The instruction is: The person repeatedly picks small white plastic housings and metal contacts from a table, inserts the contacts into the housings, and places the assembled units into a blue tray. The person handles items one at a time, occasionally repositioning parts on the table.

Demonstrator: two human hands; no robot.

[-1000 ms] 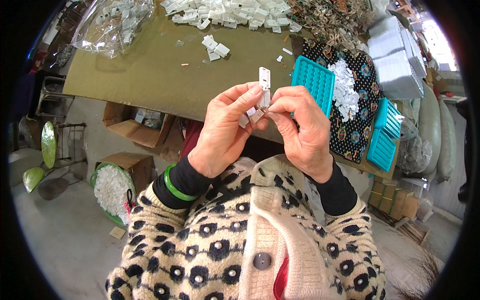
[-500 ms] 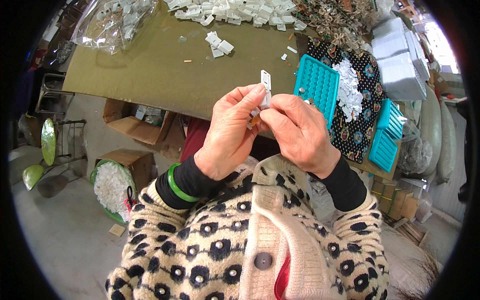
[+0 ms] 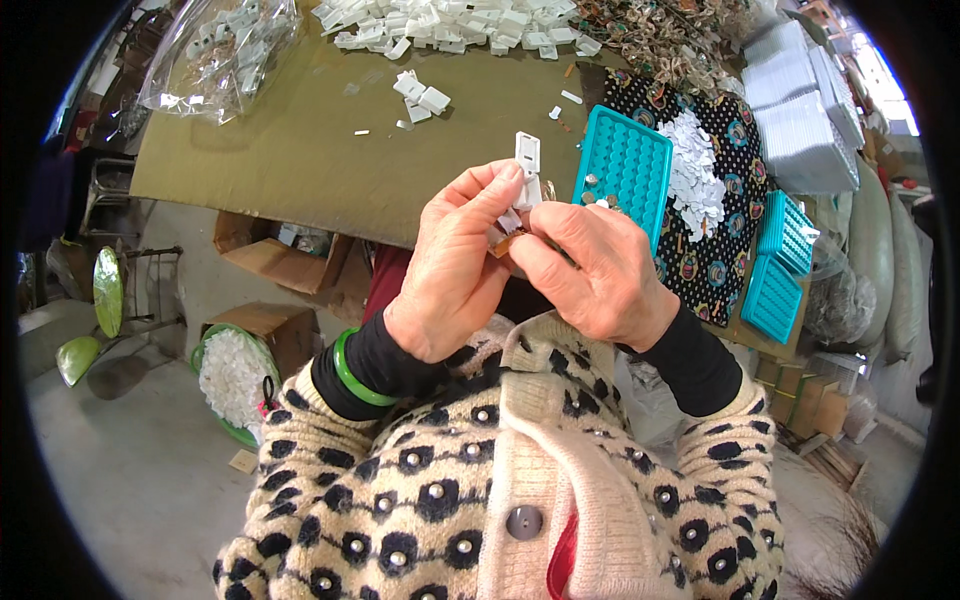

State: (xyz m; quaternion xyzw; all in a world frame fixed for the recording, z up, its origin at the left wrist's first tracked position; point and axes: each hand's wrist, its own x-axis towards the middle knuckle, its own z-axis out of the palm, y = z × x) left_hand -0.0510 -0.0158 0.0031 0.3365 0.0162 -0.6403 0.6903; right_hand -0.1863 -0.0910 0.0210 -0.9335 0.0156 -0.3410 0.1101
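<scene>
My left hand (image 3: 445, 265) pinches a small white hinged plastic case (image 3: 527, 152) between thumb and fingers, upright above the table's near edge. Its upper half sticks up past the thumb. Against the lower part of the case, my right hand (image 3: 605, 275) has its fingers closed; whatever they grip is hidden. A small orange-brown piece (image 3: 507, 243) shows between the two hands. Just beyond the right hand lies a teal tray (image 3: 625, 150) with rows of round cells, with a few small metal discs (image 3: 591, 181) at its near left side.
White plastic cases (image 3: 450, 22) are heaped at the far edge, with a few loose ones (image 3: 420, 95) nearer. Tangled wired parts (image 3: 665, 40) lie far right. White flakes (image 3: 692, 170) rest on patterned cloth. Left are a clear bag (image 3: 225, 60) and a green basin (image 3: 197, 360) below.
The white case, still in my left hand, has turned slightly so its upper half shows wider. My right fingers have shifted a little along its lower part. The whole view has shifted slightly.
</scene>
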